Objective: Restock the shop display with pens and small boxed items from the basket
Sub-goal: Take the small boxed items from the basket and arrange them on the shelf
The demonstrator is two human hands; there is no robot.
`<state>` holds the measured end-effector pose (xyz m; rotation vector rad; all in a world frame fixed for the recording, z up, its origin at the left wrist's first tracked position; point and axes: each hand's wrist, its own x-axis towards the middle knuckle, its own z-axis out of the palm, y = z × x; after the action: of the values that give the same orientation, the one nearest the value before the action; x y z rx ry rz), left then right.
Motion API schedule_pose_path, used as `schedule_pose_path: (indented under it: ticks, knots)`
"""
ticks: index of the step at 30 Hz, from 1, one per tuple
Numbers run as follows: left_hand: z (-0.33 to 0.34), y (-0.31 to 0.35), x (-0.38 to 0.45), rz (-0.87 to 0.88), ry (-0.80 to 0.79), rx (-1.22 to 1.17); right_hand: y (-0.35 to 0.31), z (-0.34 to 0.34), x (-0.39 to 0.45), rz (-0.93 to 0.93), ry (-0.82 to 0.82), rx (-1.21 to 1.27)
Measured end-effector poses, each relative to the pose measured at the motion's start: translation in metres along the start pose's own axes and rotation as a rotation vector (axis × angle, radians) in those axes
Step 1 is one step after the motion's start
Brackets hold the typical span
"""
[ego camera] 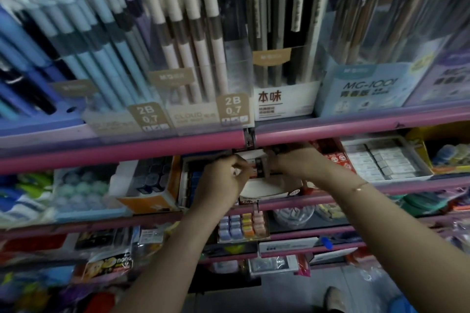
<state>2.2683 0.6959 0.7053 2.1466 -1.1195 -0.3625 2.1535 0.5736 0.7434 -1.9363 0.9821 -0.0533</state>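
Both hands are up inside the second shelf tier, under the pink rail (152,152). My left hand (223,180) has its fingers curled in, pinching the near-left edge of a small boxed item (256,168). My right hand (297,162) curls over the top right of the same pack, with something dark and narrow under its fingers; I cannot tell whether that is a second item or part of the box. The pack sits between the hands, above a white display carton (267,189) with a curved front lip.

I judge these packs light and stiff-walled: thin card that dents if squeezed at the middle, a little slick where glossy. Corners or short edges look like the safest hold, fingertips only, sliding it flat into the carton.

Readable writing is mostly above the hands. Beige tags on the pencil tubs say "2B 0.7" (234,108), and the clear tub beside them reads "CLOUD" (188,116). Up and right of my right hand a white box carries "本味" (269,96), then a pale blue one reads "MG-1001" (368,84). Below my left forearm a packet shows "nono" (123,260). A tray of white boxes (384,160) lies right of my right hand; its print is too blurred to read. No basket is visible.
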Motion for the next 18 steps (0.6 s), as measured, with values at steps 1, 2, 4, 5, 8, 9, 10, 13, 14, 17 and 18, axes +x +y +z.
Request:
schedule_pose_path:
  ticks: [1, 2, 4, 5, 8, 9, 10, 13, 14, 17, 18]
  knots:
    - [-0.003, 0.003, -0.008, -0.091, -0.003, -0.236, 0.000, -0.001, -0.007, 0.068, -0.026, 0.335]
    - [-0.006, 0.008, -0.016, -0.182, -0.024, -0.425, 0.001, -0.001, -0.014, 0.107, -0.100, 0.612]
    - [-0.007, 0.014, -0.032, -0.344, -0.085, -0.657, 0.005, 0.005, -0.026, 0.111, -0.248, 1.008]
    - [-0.006, 0.016, -0.038, -0.394, -0.102, -0.724, 0.006, 0.009, -0.031, 0.101, -0.282, 1.120]
    - [-0.005, 0.019, -0.051, -0.452, -0.125, -0.804, 0.006, 0.023, -0.039, 0.094, -0.245, 1.349]
    - [-0.006, 0.020, -0.055, -0.452, -0.130, -0.817, 0.006, 0.027, -0.041, 0.100, -0.219, 1.405]
    - [-0.007, 0.020, -0.058, -0.441, -0.133, -0.826, 0.006, 0.030, -0.042, 0.099, -0.206, 1.443]
    - [-0.010, 0.021, -0.068, -0.366, -0.136, -0.772, 0.006, 0.038, -0.047, 0.095, -0.229, 1.485]
    - [-0.010, 0.022, -0.072, -0.337, -0.133, -0.736, 0.005, 0.040, -0.049, 0.100, -0.253, 1.487]
    - [-0.009, 0.027, -0.078, -0.272, -0.114, -0.702, 0.001, 0.047, -0.058, 0.082, -0.386, 1.428]
    - [-0.007, 0.028, -0.078, -0.263, -0.105, -0.703, 0.001, 0.050, -0.061, 0.067, -0.420, 1.397]
